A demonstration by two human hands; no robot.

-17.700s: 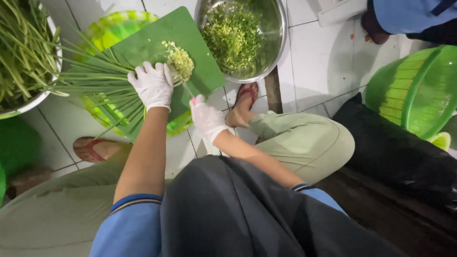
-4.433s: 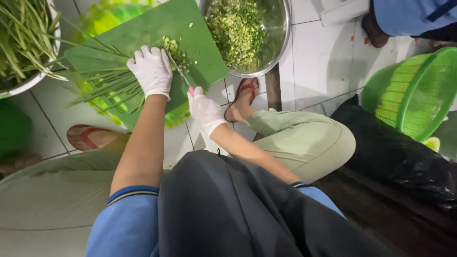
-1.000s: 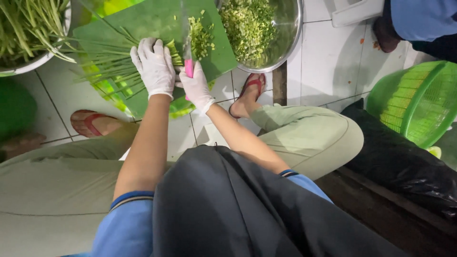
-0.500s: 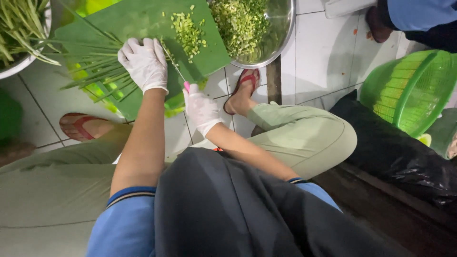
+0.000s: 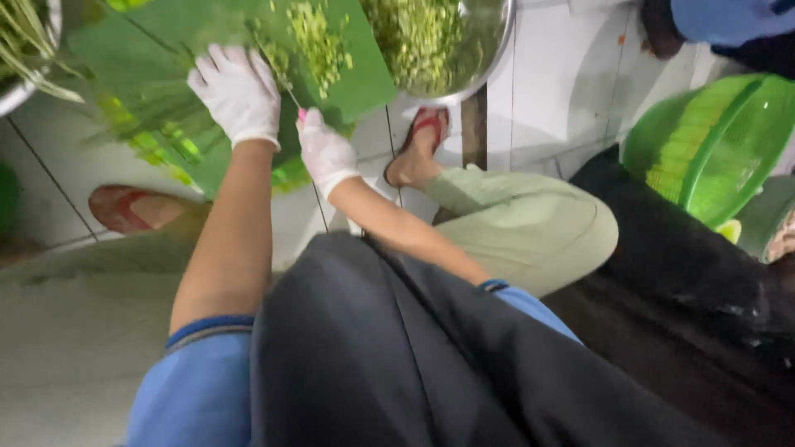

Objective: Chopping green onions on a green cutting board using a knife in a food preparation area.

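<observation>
My left hand (image 5: 236, 91), in a white glove, presses down on a bundle of long green stalks (image 5: 145, 124) lying across a green cutting board (image 5: 364, 79). Just to its right, my right hand (image 5: 325, 153), also gloved, is closed around a knife with a pink handle (image 5: 301, 114); its thin blade points up toward the stalks. A pile of chopped green pieces (image 5: 319, 41) lies on the board beyond the knife. The board rests on a green plastic basket (image 5: 290, 175) on the tiled floor.
A steel bowl (image 5: 472, 70) of chopped greens sits at the board's right. Another bowl of uncut stalks (image 5: 21, 50) is at top left. Green mesh baskets (image 5: 712, 149) stand at right, near another person's blue sleeve (image 5: 729, 21). My sandalled feet (image 5: 418, 149) flank the board.
The view has shifted and blurred. My right hand has drawn the knife back from the chopped pile toward the stalks; my left hand stays pressed on the bundle.
</observation>
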